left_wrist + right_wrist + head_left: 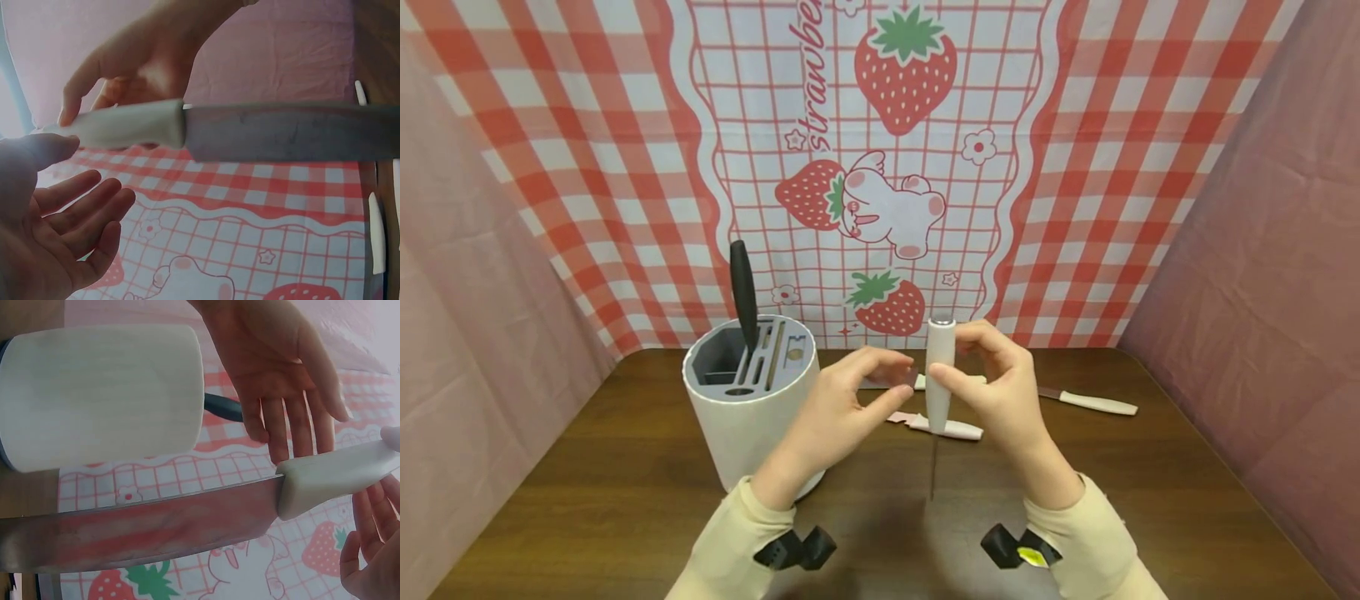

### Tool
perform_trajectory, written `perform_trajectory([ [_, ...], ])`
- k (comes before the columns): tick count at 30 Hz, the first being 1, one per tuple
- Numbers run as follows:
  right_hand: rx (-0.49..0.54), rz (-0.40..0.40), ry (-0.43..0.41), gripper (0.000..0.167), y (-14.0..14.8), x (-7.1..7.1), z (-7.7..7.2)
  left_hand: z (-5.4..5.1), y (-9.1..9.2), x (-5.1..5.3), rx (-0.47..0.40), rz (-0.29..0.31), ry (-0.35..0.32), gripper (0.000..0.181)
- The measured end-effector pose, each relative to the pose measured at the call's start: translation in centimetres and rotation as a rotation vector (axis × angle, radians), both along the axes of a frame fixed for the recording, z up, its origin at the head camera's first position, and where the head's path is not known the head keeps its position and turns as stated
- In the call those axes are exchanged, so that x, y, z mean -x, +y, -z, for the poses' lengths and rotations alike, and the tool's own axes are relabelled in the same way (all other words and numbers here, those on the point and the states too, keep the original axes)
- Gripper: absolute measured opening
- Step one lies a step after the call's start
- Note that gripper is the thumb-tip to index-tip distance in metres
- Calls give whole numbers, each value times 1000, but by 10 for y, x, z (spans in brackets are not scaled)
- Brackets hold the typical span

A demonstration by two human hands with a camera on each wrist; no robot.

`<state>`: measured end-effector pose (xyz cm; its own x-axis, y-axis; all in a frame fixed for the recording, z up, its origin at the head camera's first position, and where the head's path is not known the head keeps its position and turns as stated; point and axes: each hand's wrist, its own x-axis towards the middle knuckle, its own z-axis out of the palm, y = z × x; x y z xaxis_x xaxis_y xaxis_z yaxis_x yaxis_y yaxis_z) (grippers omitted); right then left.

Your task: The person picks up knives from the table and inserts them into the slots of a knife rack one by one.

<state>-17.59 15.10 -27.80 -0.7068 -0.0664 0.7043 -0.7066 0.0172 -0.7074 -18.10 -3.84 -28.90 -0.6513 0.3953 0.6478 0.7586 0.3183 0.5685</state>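
Note:
A knife with a white handle (939, 379) is held upright by my right hand (1003, 387), blade (933, 471) pointing down and seen edge-on. Thumb and fingers pinch the handle. To its left is my left hand (846, 400), fingers loosely bent and empty, with a small gap to the handle in the head view. The left wrist view shows the broad blade (287, 132) side-on, with my left hand (69, 231) palm open below the handle (131, 125). In the right wrist view, the blade (144, 528) extends left from the handle (337, 478).
A white round knife block (756, 433) stands left on the wooden table (595, 450), a black-handled item (742, 292) in its slotted top. Several white-handled knives lie behind my hands, one at the right (1097, 404). A strawberry-print cloth (1060, 250) hangs at the back.

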Motion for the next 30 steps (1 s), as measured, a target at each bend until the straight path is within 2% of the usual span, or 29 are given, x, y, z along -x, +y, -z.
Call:
perform_trajectory([
  [10,-28,-16,25,24,-15,1,3,3,7,-2,-29,35,-83,31],
  [18,-32,-23,25,21,-18,0,3,6,8,-2,-26,-3,-26,29],
  [25,-25,-39,11,17,-17,0,2,8,8,-3,-39,1,-18,30],
  [30,-8,-57,39,17,-14,0,3,8,8,-4,-36,0,-26,29],
])
